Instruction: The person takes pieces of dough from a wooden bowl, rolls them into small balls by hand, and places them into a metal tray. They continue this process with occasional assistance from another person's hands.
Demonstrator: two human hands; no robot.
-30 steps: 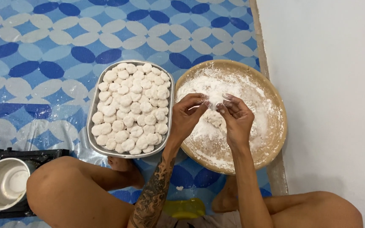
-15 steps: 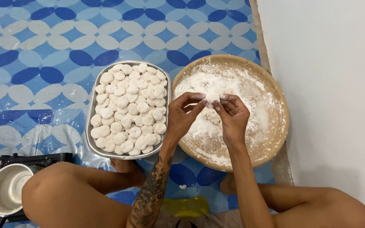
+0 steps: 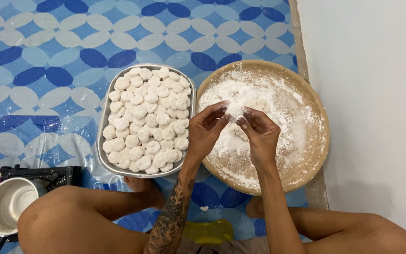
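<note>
My left hand [image 3: 206, 129] and my right hand [image 3: 260, 133] meet over a round wooden tray [image 3: 316, 155] dusted with white flour. Between the fingertips of both hands sits a small white dough piece [image 3: 235, 111], pinched from either side. To the left lies a rectangular metal tray [image 3: 103, 123] packed with several round white dough balls [image 3: 146, 117]. My left forearm carries a dark tattoo.
A white pot [image 3: 6, 204] stands on a black portable stove [image 3: 52, 176] at the lower left. A blue and white patterned mat [image 3: 48, 61] covers the floor. A white wall [image 3: 377, 94] rises at the right. A yellow object [image 3: 208, 230] lies between my legs.
The view has shifted slightly. My hands stay together over the floured tray, working the dough piece between the fingertips; it now shows more plainly.
</note>
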